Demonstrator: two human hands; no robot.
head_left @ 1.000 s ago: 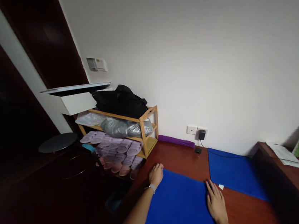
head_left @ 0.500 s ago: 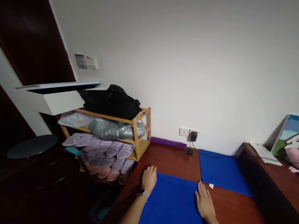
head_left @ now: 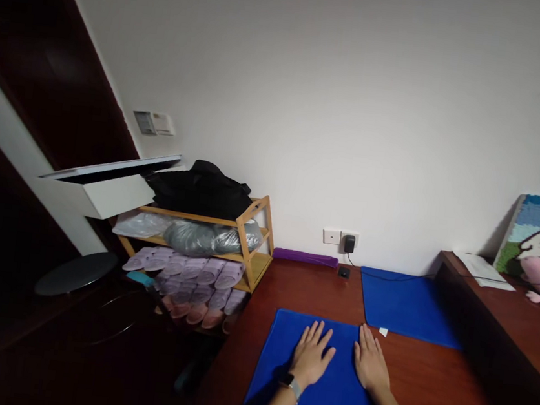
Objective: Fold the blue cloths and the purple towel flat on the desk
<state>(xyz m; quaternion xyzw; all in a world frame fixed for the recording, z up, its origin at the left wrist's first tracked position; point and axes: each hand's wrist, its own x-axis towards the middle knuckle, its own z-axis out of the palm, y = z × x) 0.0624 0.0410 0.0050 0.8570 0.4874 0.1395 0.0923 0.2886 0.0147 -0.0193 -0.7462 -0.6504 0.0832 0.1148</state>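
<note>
A blue cloth [head_left: 330, 398] lies flat on the reddish-brown wooden table [head_left: 309, 288]. My left hand [head_left: 311, 357], with a watch on its wrist, rests palm down on the cloth's upper middle, fingers spread. Along the cloth's right edge lies my right hand [head_left: 372, 363], flat, its fingers stretched out and its fingertips at the far right corner. Neither hand holds anything. A small white tag [head_left: 383, 332] shows just beyond my right fingertips, beside a second blue cloth [head_left: 407, 309] spread out by the wall.
A long purple folded item [head_left: 305, 257] and a small black box [head_left: 344, 272] sit by the wall, below a plugged-in black adapter [head_left: 350, 243] with a cable. At left stands a wooden rack [head_left: 257, 269] with slippers and a black bag [head_left: 200, 189]. A raised brown ledge [head_left: 529, 323] bounds the right.
My left hand has moved right, from the cloth's left edge onto its middle, and its fingers have spread. My right hand stays at the right edge. The view has shifted slightly.
</note>
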